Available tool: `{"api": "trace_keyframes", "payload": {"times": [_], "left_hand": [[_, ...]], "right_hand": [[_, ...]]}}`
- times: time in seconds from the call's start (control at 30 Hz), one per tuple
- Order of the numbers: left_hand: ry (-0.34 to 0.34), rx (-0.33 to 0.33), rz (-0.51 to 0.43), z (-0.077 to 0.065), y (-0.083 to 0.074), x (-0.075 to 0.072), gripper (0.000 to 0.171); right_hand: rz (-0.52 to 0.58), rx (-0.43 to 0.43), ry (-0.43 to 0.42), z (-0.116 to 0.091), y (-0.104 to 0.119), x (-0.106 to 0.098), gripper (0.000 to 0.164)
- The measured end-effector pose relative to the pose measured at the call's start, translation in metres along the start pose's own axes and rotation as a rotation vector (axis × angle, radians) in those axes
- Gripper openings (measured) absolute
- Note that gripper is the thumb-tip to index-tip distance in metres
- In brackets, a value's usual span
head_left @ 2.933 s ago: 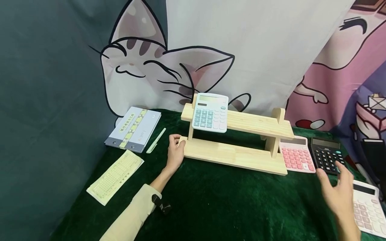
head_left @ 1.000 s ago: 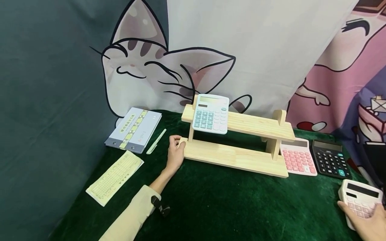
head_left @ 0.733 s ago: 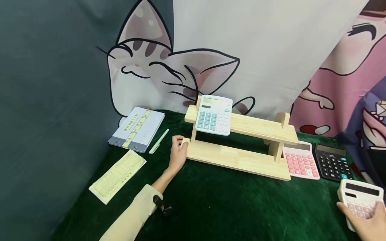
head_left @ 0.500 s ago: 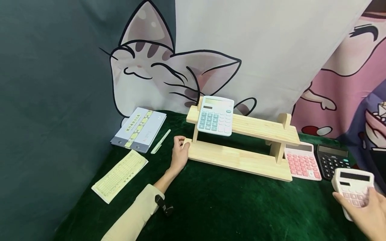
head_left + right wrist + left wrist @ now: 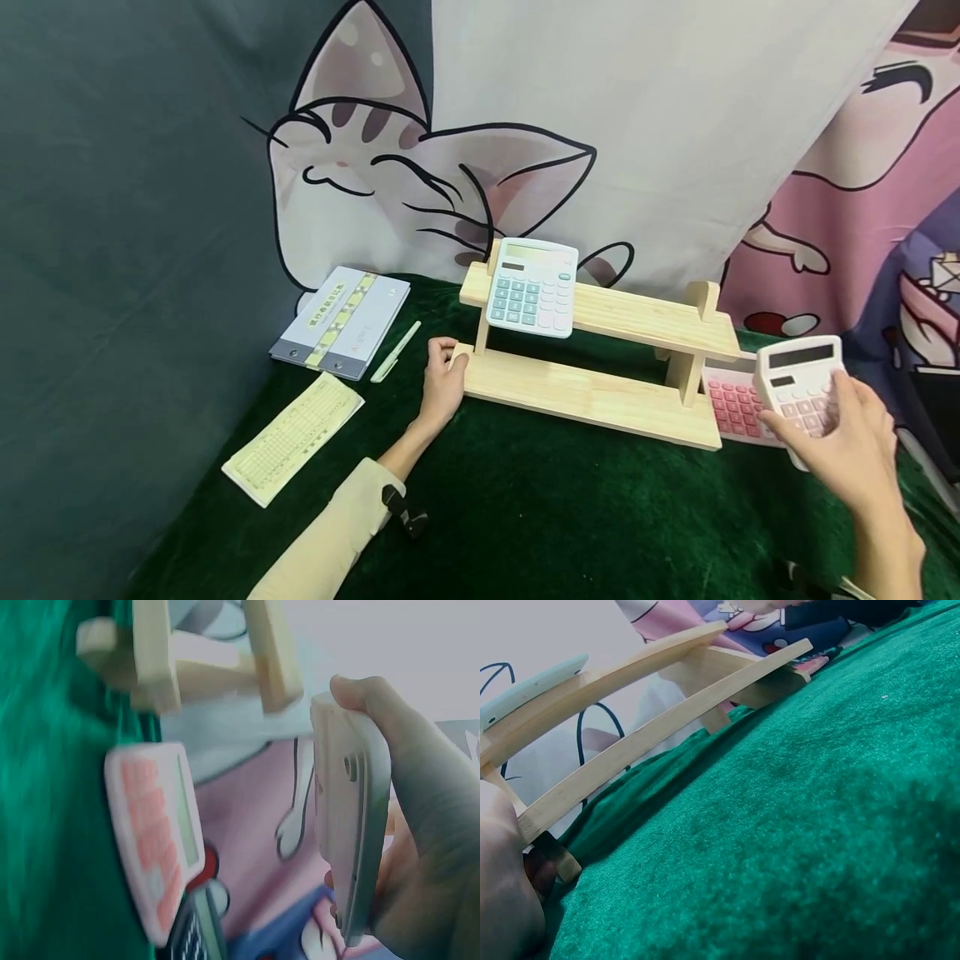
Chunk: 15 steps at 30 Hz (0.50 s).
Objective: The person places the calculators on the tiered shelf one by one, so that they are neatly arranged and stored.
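Note:
My right hand (image 5: 858,442) grips a white calculator with pale pink keys (image 5: 802,377) by its two sides, raised off the cloth; the right wrist view shows the calculator's underside (image 5: 369,825) edge-on. Behind it lies a pink-keyed calculator (image 5: 731,404), partly covered in the head view. My left hand (image 5: 442,383) holds the left end of the lower board of a two-tier wooden shelf (image 5: 592,392), thumb on top and fingers round the edge. A white calculator with blue keys (image 5: 531,287) leans on the upper board's left end.
On the left lie a grey-blue notebook (image 5: 341,321), a pale green pen (image 5: 395,352) and a yellow form pad (image 5: 294,437). A black calculator (image 5: 196,930) sits beside the pink-keyed one. Dark green cloth (image 5: 570,508) covers the table; printed curtains hang behind.
My right hand reached the white calculator at the far right, took hold of it, lifted it and carried it left and up towards the shelf's right end. The left hand keeps its hold.

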<state>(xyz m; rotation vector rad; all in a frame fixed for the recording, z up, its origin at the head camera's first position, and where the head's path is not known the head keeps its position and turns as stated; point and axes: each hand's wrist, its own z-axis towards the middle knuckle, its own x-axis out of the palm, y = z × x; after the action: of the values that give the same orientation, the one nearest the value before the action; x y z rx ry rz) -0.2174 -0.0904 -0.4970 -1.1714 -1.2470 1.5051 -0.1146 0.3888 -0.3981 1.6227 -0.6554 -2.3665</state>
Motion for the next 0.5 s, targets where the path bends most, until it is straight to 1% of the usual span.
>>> {"api": "trace_keyframes", "payload": {"times": [0.2, 0.33, 0.5], "left_hand": [[0.004, 0.005, 0.004, 0.0, 0.0, -0.001, 0.03], [0.008, 0.008, -0.001, 0.0, 0.0, -0.001, 0.031], [0.01, 0.001, -0.004, 0.001, 0.0, -0.001, 0.03]], "right_hand": [[0.118, -0.114, -0.023, 0.011, 0.029, 0.005, 0.106], [0.168, -0.159, -0.034, 0.016, 0.05, 0.009, 0.107], [0.213, -0.233, -0.018, 0.022, 0.082, 0.018, 0.108]]}}
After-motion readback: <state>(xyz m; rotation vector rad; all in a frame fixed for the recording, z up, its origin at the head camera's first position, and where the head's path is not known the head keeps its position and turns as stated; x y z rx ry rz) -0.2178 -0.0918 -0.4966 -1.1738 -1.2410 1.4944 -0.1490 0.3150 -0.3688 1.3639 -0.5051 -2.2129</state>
